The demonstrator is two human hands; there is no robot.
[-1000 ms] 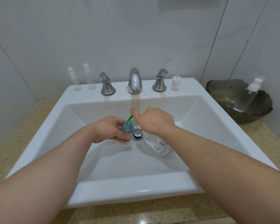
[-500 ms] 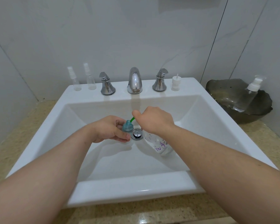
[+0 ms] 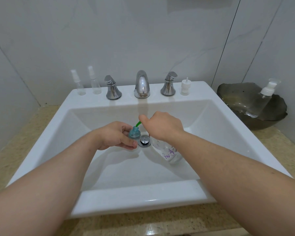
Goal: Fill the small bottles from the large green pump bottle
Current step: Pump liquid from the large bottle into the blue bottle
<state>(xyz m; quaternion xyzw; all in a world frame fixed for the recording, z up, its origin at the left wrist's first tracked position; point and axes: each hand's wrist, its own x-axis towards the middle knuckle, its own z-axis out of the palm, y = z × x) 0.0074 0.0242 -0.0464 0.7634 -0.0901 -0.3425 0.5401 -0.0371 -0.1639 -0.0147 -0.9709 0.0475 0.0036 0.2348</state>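
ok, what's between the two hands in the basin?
Head view: the small teal bottle held by the left hand, the green spout under the right hand, and the chrome drain.

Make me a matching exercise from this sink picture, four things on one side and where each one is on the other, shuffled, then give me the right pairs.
Things
1. small blue glass bottle
2. two clear plastic spray bottles with white tops
3. clear pump bottle with a white pump head
4. loose white pump cap

Places
A. lying in the dark glass bowl on the counter
B. on the sink ledge, right of the right chrome tap handle
C. held in the left hand over the basin
D. on the sink ledge, left of the left chrome tap handle

Pairs: 1-C, 2-D, 3-A, 4-B
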